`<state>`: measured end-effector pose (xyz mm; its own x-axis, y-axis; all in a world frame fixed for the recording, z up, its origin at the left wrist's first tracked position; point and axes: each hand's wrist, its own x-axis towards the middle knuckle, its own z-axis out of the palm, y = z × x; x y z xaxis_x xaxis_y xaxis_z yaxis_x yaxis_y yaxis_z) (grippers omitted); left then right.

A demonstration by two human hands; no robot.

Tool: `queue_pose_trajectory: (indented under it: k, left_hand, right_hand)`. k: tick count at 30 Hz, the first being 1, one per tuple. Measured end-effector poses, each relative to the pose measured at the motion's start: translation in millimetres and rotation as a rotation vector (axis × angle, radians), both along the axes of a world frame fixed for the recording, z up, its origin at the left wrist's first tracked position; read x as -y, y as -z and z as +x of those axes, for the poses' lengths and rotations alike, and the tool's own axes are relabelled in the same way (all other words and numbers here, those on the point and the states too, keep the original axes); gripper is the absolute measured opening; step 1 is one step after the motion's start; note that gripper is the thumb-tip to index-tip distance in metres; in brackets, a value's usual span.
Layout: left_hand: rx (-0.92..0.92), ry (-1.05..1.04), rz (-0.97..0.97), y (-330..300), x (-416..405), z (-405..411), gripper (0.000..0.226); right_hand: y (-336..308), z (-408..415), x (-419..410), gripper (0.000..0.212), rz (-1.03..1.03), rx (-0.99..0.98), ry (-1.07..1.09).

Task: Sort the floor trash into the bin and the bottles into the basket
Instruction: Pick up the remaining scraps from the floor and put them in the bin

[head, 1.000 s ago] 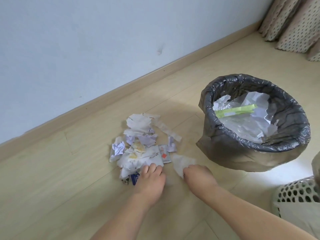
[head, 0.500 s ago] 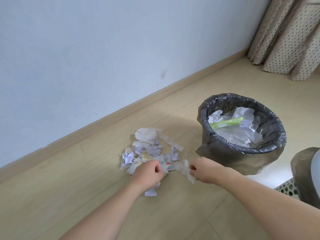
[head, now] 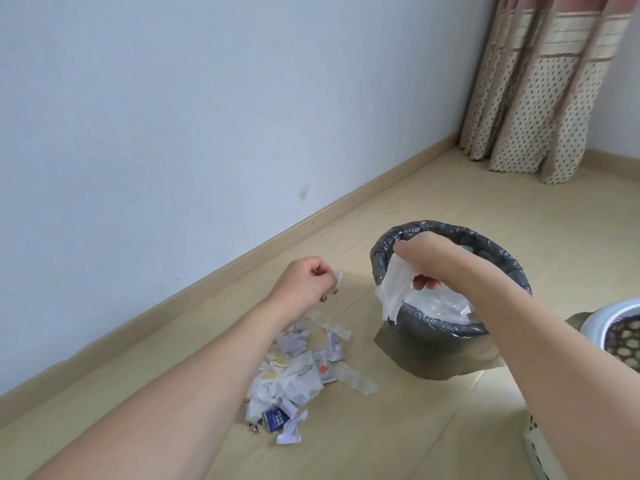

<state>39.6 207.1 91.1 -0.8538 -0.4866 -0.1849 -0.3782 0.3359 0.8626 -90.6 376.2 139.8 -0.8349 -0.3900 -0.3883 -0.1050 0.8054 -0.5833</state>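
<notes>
A bin [head: 491,249] lined with a dark grey bag stands on the wooden floor, with white plastic and paper inside. My right hand [head: 427,259] is over the bin's near-left rim and grips a white tissue [head: 393,289] that hangs down across the rim. My left hand [head: 306,280] is raised left of the bin, fingers curled round a small white paper scrap [head: 337,276]. Below it a pile of crumpled paper trash [head: 294,372] lies on the floor. No bottles show.
A white perforated basket [head: 609,318] peeks in at the right edge, right of the bin. The wall and skirting board run diagonally behind the pile. Dotted curtains [head: 540,91] hang in the far right corner. Bare floor lies in front of the pile.
Both hands rose from the pile. My right hand carried the tissue up and right over the bin's rim. My left hand lifted with a small scrap. The view pulled back.
</notes>
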Motion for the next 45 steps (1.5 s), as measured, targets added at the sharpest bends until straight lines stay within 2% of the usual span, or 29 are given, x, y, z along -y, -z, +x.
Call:
queue_pose_trajectory:
  k: [5,11,14,16,19,22,24,26,29,31,33,37,41,45]
  left_hand:
    - [-0.026,0.066,0.011,-19,-39,-70,0.013]
    - [0.153,0.162,0.050,-9,-87,-117,0.015]
    - [0.157,0.096,0.014,-4,-83,-118,0.026]
    - [0.122,0.037,-0.033,-3,-72,-111,0.029]
    - [0.098,-0.051,-0.101,5,-41,-91,0.027]
    - [0.180,-0.033,-0.215,23,-11,-59,0.025]
    - [0.307,0.037,-0.339,43,3,-32,0.023]
    - [0.454,0.129,-0.466,67,11,-4,0.020]
    - [0.578,0.240,-0.481,105,13,32,0.017]
    - [0.612,0.266,-0.460,127,11,50,0.026]
    - [0.627,0.314,-0.493,145,7,61,0.034]
    - [0.674,0.415,-0.754,168,3,67,0.043]
    - [0.712,0.404,-0.859,182,8,73,0.027]
    - [0.618,0.338,-0.747,183,18,81,0.018]
  right_hand:
    - [-6,-37,-36,0.031,-0.003,-0.237,0.177]
    - [15,-53,-63,0.016,0.121,-0.277,0.224]
    - [28,-56,-62,0.018,0.185,-0.277,0.197]
    - [35,-54,-57,0.026,0.224,-0.382,0.204]
    - [42,-36,-34,0.030,0.131,-0.672,0.142]
    - [57,1,0,0.027,-0.089,-0.813,-0.106]
    - [77,31,23,0.032,-0.186,-0.755,-0.323]
    - [97,60,39,0.031,-0.171,-0.615,-0.497]
    - [135,84,47,0.028,-0.047,-0.382,-0.572]
    - [163,92,46,0.037,0.114,-0.270,-0.591]
    - [193,95,39,0.048,0.272,-0.251,-0.582]
    - [229,93,26,0.038,0.458,-0.262,-0.508]
    - [250,97,22,0.034,0.530,-0.216,-0.579]
    - [252,104,26,0.037,0.562,-0.143,-0.670]
